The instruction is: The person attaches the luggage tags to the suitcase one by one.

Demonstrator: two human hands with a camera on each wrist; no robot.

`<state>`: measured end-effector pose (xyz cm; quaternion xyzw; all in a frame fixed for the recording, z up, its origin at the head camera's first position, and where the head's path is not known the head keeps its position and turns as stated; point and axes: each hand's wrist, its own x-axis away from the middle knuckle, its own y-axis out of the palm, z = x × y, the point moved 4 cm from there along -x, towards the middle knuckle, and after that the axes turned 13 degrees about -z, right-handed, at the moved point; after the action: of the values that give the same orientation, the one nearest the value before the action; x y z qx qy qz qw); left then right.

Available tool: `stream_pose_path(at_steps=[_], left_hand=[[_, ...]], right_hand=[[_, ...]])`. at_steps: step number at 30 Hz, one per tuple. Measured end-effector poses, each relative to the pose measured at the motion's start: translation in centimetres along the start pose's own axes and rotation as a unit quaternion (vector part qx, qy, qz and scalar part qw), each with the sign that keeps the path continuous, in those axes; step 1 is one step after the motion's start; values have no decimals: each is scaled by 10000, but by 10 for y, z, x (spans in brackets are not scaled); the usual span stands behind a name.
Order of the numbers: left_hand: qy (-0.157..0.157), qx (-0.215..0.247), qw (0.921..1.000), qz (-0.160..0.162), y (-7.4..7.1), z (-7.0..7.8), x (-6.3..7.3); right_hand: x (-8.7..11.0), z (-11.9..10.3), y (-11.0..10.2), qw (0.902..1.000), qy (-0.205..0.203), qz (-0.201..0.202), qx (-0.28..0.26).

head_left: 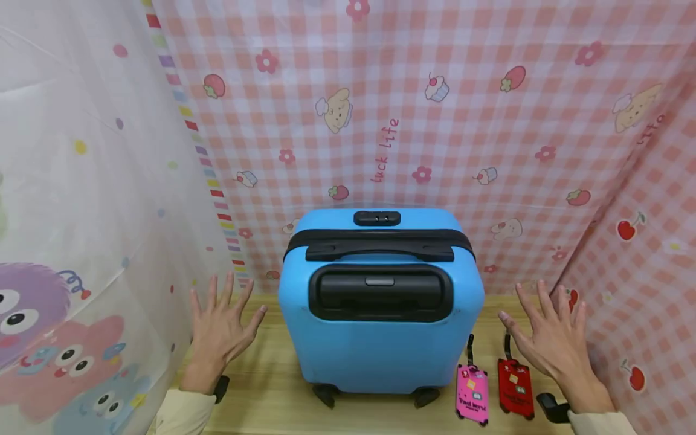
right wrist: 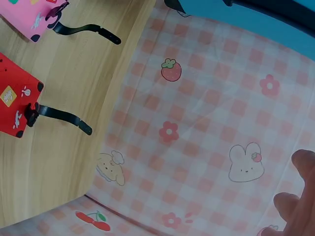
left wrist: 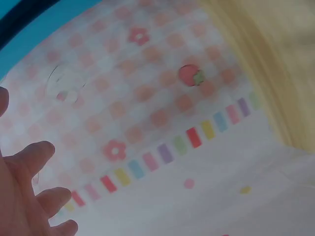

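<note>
A blue suitcase [head_left: 380, 353] stands upright on its wheels in the middle of the head view, with a black carry handle and a black recessed panel facing me. To its left my left hand [head_left: 220, 329] is held with fingers spread, touching nothing. On the other side my right hand [head_left: 557, 341] is likewise spread and holds nothing. Between the suitcase and that hand lie a pink luggage tag [head_left: 472, 393] and a red luggage tag [head_left: 515, 386], side by side. Each has a black strap, seen unfastened in the right wrist view.
The wooden tabletop [head_left: 261, 386] carries everything. Behind it hangs a pink checked curtain [head_left: 380, 72] with strawberries and flowers, which continues along the right side. A white curtain [head_left: 109, 199] with cartoon figures closes off the left side.
</note>
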<state>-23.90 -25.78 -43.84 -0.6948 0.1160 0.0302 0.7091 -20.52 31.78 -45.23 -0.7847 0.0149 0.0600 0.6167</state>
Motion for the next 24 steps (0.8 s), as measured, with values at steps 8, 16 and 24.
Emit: stream_pose_path(at_steps=[8, 16, 24], left_hand=[[-102, 501, 9951, 849, -38, -2, -11], [172, 912, 9849, 1461, -67, 17, -16], [743, 1524, 9713, 1666, -84, 41, -18]], right_hand=[[5, 12, 4, 9978, -197, 35, -626], [17, 26, 20, 9860, -528, -4, -1582], [32, 47, 39, 9756, -494, -259, -2125]])
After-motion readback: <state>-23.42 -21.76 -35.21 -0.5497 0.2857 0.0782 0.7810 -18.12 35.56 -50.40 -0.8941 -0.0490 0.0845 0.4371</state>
